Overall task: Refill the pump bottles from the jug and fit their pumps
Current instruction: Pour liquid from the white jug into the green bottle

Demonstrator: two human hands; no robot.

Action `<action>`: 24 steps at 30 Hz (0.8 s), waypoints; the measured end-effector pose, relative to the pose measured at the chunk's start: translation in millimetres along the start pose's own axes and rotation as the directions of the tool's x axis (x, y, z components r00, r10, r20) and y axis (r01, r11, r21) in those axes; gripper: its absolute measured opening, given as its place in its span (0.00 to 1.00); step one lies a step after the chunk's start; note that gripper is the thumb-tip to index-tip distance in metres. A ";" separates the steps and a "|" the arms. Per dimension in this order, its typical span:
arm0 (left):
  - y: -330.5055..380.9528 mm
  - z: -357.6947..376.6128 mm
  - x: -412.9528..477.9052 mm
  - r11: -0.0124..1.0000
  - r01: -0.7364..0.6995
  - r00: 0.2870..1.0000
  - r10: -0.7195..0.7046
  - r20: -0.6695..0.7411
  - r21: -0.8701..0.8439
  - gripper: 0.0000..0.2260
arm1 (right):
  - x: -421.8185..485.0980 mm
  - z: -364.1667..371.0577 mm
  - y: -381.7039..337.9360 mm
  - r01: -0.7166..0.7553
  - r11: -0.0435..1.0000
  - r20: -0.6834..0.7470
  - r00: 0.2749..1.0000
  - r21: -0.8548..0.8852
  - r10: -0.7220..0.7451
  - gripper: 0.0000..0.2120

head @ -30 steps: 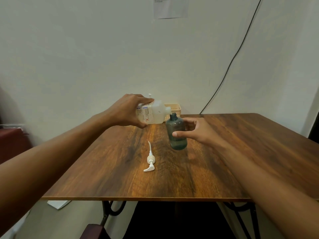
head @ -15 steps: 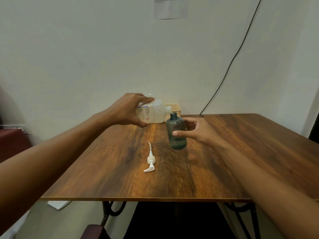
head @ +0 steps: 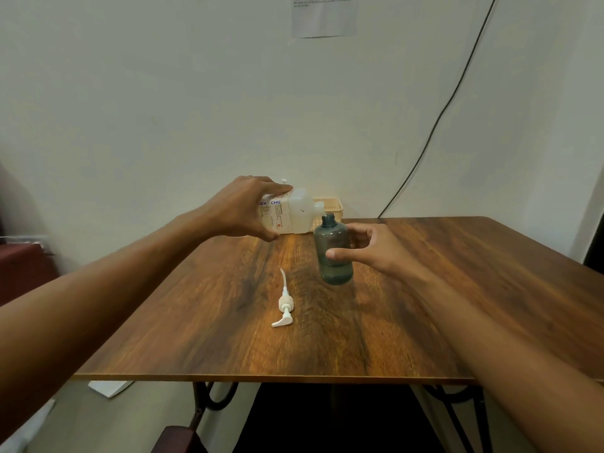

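The fingers of the left hand point(head: 240, 207) are wrapped around the jug point(head: 289, 210), tipped sideways, its spout over the bottle point(head: 333, 253). The bottle is steadied upright on the table point(head: 425, 305) by the right hand point(head: 369, 250). A pump point(head: 283, 300) lies beside it.

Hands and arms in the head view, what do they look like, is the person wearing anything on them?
Both arms are bare as far as the frame shows: no sleeves in view. The left hand and right hand wear no gloves, and no rings, watch or wristband can be seen. No markings show on either forearm.
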State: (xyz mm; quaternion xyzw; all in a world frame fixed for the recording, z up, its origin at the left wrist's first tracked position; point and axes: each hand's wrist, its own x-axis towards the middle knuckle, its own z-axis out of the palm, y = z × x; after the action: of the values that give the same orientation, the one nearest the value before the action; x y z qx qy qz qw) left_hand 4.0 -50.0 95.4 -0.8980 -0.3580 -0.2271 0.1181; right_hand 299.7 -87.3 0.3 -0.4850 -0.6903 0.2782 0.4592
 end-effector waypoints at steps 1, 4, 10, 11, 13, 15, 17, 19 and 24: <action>0.2 -0.5 0.2 1.000 -0.001 1.000 0.001 0.001 0.002 0.41 | -0.3 0.2 -0.1 -0.001 1.000 -0.002 1.000 0.003 0.001 0.31; 0.9 -1.6 0.4 1.000 -0.003 1.000 0.003 0.003 0.003 0.41 | -1.3 0.1 -1.5 -0.001 1.000 -0.004 1.000 0.009 0.001 0.30; 3.1 -4.2 0.0 1.000 -0.002 1.000 0.002 0.004 0.008 0.41 | -1.8 -0.9 -5.3 -0.009 1.000 -0.004 1.000 0.018 0.009 0.31; 3.4 -4.4 0.0 1.000 -0.002 1.000 0.002 0.005 0.005 0.41 | -2.1 -1.1 -5.7 -0.011 1.000 -0.003 1.000 0.018 0.011 0.31; 3.9 -4.7 -0.2 1.000 -0.003 1.000 0.003 0.009 -0.001 0.40 | -2.8 -1.2 -6.3 -0.014 1.000 0.000 1.000 0.017 0.014 0.31; 4.1 -4.5 -0.6 1.000 -0.003 1.000 0.003 0.013 0.000 0.40 | -3.3 -0.8 -6.4 -0.012 1.000 -0.002 1.000 0.015 0.012 0.31; 3.9 -4.3 -0.9 1.000 0.000 1.000 0.000 0.014 0.005 0.40 | -3.2 -0.8 -6.5 -0.013 1.000 -0.002 1.000 0.017 0.013 0.31; 3.4 -4.1 -0.8 1.000 0.001 1.000 -0.001 0.012 0.005 0.40 | -3.3 -0.8 -6.8 -0.016 1.000 -0.004 1.000 0.016 0.016 0.31; 2.3 -4.0 -0.7 1.000 -0.007 1.000 0.007 0.009 -0.005 0.40 | -3.4 -1.1 -7.5 -0.012 1.000 0.003 1.000 0.011 0.012 0.31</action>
State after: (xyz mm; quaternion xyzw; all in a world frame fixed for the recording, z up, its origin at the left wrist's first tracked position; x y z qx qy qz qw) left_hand 3.8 -53.5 98.5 -0.9006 -0.3547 -0.2234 0.1149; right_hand 298.0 -93.3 5.7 -0.4861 -0.6864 0.2855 0.4594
